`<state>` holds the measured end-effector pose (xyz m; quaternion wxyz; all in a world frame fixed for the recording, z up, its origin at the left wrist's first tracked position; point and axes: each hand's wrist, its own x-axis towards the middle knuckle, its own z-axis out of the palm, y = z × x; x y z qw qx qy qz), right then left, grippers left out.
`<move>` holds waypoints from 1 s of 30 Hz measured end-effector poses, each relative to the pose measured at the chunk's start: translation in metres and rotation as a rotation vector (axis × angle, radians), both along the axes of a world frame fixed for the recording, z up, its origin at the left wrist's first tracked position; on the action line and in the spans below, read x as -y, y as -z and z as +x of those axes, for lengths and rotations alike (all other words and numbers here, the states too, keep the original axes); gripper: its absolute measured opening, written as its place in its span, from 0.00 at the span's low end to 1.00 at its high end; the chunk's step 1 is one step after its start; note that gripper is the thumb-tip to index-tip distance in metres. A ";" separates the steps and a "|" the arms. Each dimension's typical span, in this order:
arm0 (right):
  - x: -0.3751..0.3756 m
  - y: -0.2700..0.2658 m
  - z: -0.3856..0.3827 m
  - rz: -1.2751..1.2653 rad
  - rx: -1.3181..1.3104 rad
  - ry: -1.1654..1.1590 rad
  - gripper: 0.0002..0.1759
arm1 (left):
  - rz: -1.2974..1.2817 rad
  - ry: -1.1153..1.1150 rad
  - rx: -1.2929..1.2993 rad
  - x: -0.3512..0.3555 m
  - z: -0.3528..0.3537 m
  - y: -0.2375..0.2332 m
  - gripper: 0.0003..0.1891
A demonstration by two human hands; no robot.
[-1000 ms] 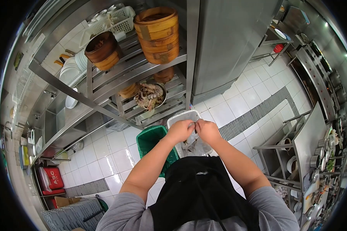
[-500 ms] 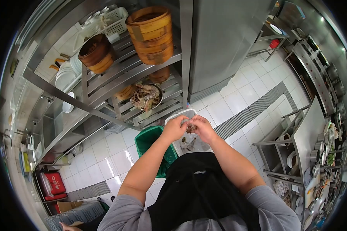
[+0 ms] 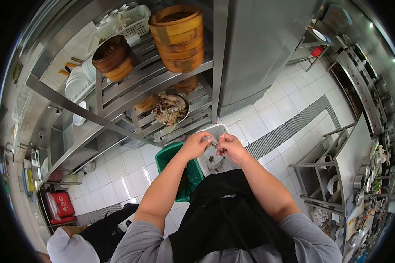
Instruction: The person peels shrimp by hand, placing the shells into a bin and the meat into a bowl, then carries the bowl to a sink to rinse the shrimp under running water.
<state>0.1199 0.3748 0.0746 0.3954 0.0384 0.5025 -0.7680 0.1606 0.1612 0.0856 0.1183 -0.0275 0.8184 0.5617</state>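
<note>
Over a white tub (image 3: 224,128) in front of my apron, both my hands meet at a small, pale, translucent shrimp (image 3: 213,140). My left hand (image 3: 195,146) pinches one end with thumb and forefinger. The fingers of my right hand (image 3: 232,149) are closed on the other end and partly cover it. Below them, more greyish shrimp pieces (image 3: 215,165) lie in the tub. A green bin with a liner (image 3: 167,154) stands against the tub's left side, under my left forearm. On the low rack ahead sits a metal bowl heaped with whole shrimp (image 3: 170,108).
Bamboo steamers (image 3: 178,41) stand on the slatted metal shelf (image 3: 138,72). A steel cabinet (image 3: 254,52) rises ahead. At right is a worktable (image 3: 351,158) with pots. Another person (image 3: 72,245) is at lower left. A drain grate (image 3: 289,129) crosses the tiled floor.
My hands have drawn slightly apart, and the pale shrimp now shows between them. Another person has come into view at lower left. The view has shifted slightly.
</note>
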 end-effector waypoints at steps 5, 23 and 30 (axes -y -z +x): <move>-0.028 0.004 -0.011 -0.001 0.027 0.069 0.07 | 0.081 -0.194 -0.027 0.053 -0.017 0.024 0.10; -0.035 0.085 0.012 0.426 -0.187 0.131 0.24 | -1.173 -0.434 -0.317 0.146 -0.140 -0.008 0.18; -0.062 0.069 0.025 0.410 -0.054 0.198 0.22 | -1.167 -0.069 0.119 0.175 -0.183 0.000 0.24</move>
